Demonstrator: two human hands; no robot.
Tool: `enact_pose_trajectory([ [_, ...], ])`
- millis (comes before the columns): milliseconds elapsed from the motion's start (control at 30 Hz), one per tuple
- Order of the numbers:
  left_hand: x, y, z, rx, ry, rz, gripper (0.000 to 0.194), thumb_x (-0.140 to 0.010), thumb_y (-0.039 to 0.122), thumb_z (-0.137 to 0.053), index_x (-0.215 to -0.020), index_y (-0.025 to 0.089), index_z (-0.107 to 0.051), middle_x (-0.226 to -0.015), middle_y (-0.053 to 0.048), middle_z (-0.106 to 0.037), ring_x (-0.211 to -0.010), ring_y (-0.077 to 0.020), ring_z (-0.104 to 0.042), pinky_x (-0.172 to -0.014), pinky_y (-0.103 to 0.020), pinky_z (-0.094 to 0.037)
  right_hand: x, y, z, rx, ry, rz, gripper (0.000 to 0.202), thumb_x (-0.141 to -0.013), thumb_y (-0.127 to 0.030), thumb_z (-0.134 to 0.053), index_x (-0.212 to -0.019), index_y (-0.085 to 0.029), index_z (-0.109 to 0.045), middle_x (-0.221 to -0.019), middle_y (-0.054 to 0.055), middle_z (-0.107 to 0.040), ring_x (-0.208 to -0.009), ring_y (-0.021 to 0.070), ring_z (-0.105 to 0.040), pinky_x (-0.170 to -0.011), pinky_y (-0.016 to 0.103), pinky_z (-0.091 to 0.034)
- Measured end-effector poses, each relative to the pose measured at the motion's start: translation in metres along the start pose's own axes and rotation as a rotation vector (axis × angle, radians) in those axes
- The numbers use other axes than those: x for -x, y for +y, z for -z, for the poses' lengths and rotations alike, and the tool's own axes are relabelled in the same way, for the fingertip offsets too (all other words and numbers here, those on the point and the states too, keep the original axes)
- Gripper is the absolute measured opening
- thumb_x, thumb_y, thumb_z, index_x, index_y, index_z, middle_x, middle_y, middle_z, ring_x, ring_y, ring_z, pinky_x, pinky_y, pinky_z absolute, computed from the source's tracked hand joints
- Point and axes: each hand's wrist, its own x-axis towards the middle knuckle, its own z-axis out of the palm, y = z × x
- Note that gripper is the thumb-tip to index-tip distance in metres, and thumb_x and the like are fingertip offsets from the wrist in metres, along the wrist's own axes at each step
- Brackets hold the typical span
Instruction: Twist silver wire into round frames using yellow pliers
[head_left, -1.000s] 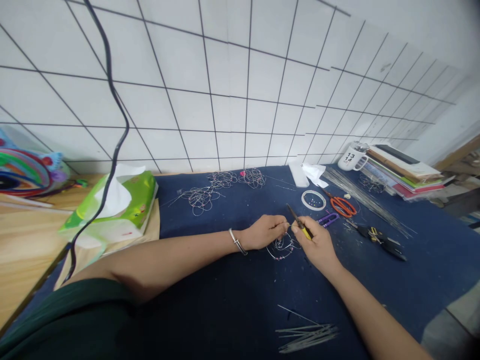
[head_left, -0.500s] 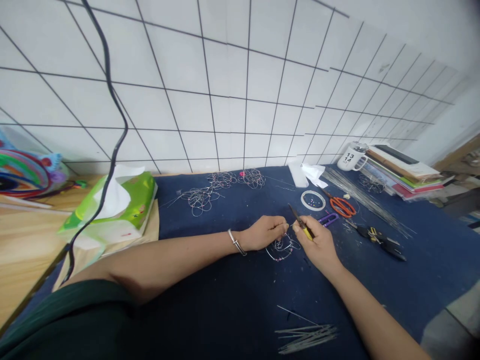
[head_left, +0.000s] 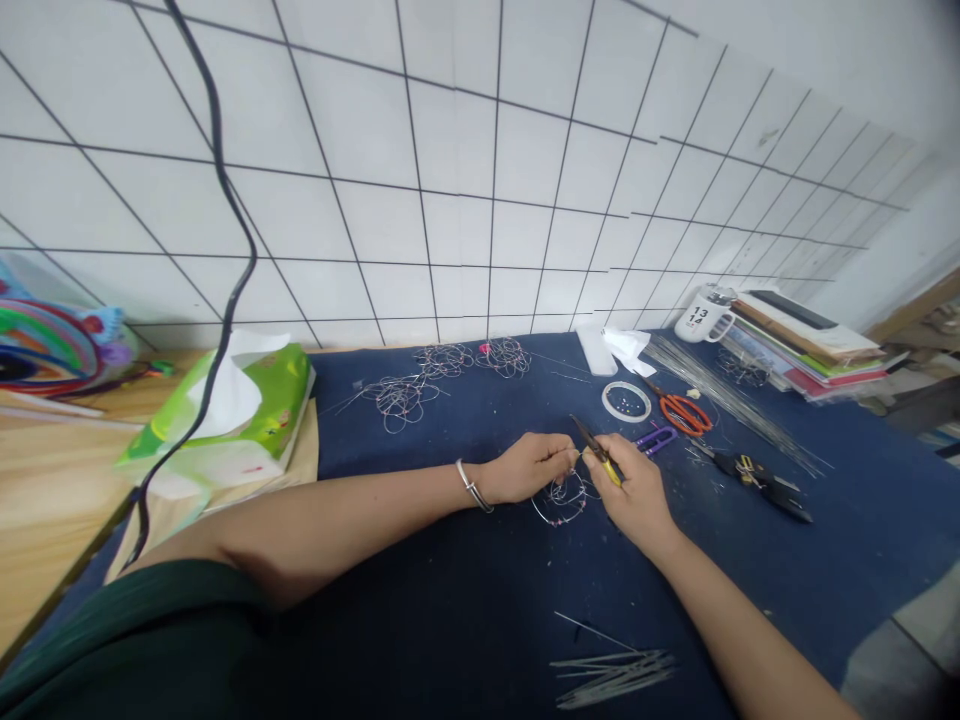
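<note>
My left hand (head_left: 534, 466), a silver bangle on its wrist, is closed in a pinch on a beaded wire ring (head_left: 556, 522). The ring is thin silvery wire with small pinkish beads, and it hangs below my fingertips. My right hand (head_left: 631, 492) is wrapped round pliers (head_left: 609, 462) with yellow on the handle and a dark jaw pointing up and left. Both hands are close together over the dark blue cloth (head_left: 450, 600). The very tip of the wire between my fingers is too small to make out.
Tangled beaded wire pieces (head_left: 405, 400) lie near the wall. To the right are a bead dish (head_left: 626, 402), orange-handled scissors (head_left: 686, 413), purple snips (head_left: 657, 440), black pliers (head_left: 761, 484) and long wires (head_left: 735, 405). Cut wires (head_left: 615, 676) lie in front; a tissue pack (head_left: 281, 410) is left.
The pliers in my right hand have tilted slightly, their jaw tip shifting a little left. My left hand and the wire ring are almost unmoved.
</note>
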Motion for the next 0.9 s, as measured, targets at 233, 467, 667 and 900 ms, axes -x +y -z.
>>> enact_pose_trajectory([
  [233,0.0008,0.0,0.0002,0.035,0.001,-0.028,0.035,-0.089,0.036,-0.031,-0.069,0.013,-0.048,-0.064,0.001,-0.05,-0.06,-0.0078,-0.046,-0.061,-0.019,-0.039,-0.0005,-0.0003,-0.0003,-0.02,0.007,0.019,0.008,-0.084,-0.023,-0.045,-0.085,-0.019,-0.052,-0.073,0.0,-0.05,-0.069,0.0125,-0.048,-0.066,0.024,-0.037],
  [467,0.0006,-0.0012,-0.0003,0.064,-0.005,-0.036,0.035,-0.089,0.036,-0.031,-0.068,0.013,-0.047,-0.064,0.001,-0.049,-0.061,-0.0078,-0.046,-0.062,-0.019,-0.038,0.0,-0.0018,-0.0004,-0.033,0.01,-0.008,0.009,-0.084,-0.025,-0.046,-0.084,-0.018,-0.052,-0.073,0.0,-0.051,-0.068,0.0119,-0.048,-0.065,0.023,-0.037],
  [667,0.0002,-0.0012,-0.0006,0.119,0.002,-0.031,0.034,-0.089,0.036,-0.032,-0.071,0.012,-0.049,-0.064,0.001,-0.049,-0.061,-0.0083,-0.046,-0.062,-0.02,-0.039,0.0,-0.0055,0.0008,-0.073,0.004,-0.084,0.013,-0.084,-0.028,-0.046,-0.083,-0.018,-0.053,-0.071,0.0,-0.05,-0.065,0.0116,-0.047,-0.063,0.023,-0.037],
  [900,-0.0007,0.0021,0.001,0.156,-0.006,-0.034,0.034,-0.088,0.036,-0.034,-0.072,0.012,-0.052,-0.065,0.001,-0.051,-0.063,-0.0084,-0.047,-0.065,-0.02,-0.04,-0.0009,-0.0047,0.0016,-0.181,-0.011,-0.195,0.013,-0.083,-0.031,-0.046,-0.082,-0.019,-0.051,-0.069,-0.003,-0.048,-0.061,0.0099,-0.044,-0.06,0.021,-0.036],
])
